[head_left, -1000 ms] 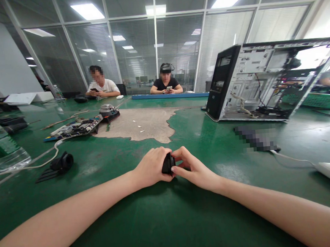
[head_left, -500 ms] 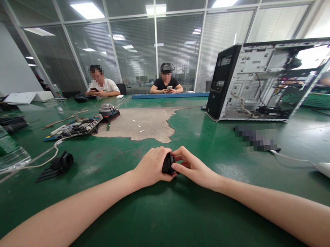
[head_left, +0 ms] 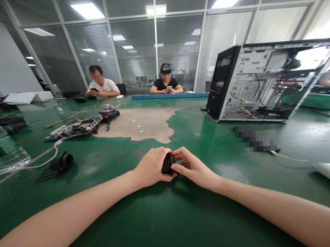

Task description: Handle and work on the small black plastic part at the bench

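Observation:
A small black part [head_left: 167, 165], boxy with a rim facing right, is held between both hands just above or on the green table [head_left: 167, 222]; its exact kind does not show. My left hand [head_left: 152, 165] wraps round its left side, fingers over the top and thumb below. From the right, my right hand [head_left: 193, 167] pinches its rimmed end with thumb and fingertips. Much of the part is hidden by the fingers. To the left lies another black piece [head_left: 61, 162] with a round opening and flat prongs.
A circuit board [head_left: 74, 127] and a cooler fan [head_left: 108, 110] lie at the left, beside a bare patch [head_left: 142, 123]. A water bottle [head_left: 1, 147] stands far left. An opened computer case [head_left: 227, 84] stands at the right, behind a blurred dark object [head_left: 256, 139]. Two people sit opposite.

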Available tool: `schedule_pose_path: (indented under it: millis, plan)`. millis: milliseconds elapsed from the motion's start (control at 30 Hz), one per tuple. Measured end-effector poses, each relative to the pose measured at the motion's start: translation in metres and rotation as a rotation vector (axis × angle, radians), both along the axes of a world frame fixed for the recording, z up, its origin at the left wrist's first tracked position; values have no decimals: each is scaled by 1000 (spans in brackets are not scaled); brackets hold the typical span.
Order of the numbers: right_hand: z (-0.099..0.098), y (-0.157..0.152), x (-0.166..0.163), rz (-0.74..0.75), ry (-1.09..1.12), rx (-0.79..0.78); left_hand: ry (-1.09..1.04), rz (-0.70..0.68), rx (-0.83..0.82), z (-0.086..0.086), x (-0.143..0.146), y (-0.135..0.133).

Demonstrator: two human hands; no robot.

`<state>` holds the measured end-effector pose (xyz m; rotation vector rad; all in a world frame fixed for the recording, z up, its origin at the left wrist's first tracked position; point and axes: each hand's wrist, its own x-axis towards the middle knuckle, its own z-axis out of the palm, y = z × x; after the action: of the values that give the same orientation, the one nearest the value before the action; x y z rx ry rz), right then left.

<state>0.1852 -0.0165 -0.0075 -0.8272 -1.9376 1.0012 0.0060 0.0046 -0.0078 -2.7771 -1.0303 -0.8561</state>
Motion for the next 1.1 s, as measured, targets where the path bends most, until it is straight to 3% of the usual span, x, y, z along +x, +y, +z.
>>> schedule_pose_path:
  millis: [167,600,900,1100]
  plan:
    - [0,0,1,40,13,76,21,15,-7,1,-1,-1]
    - [-1,2,1,34,47,-115,-2,5,-28,0,0,1]
    - [3,-2,-1,47,47,-81,26,11,1,2,-1,-1]
    - [2,-1,-2,-20,33,-91,20,-16,-24,3,1,-1]
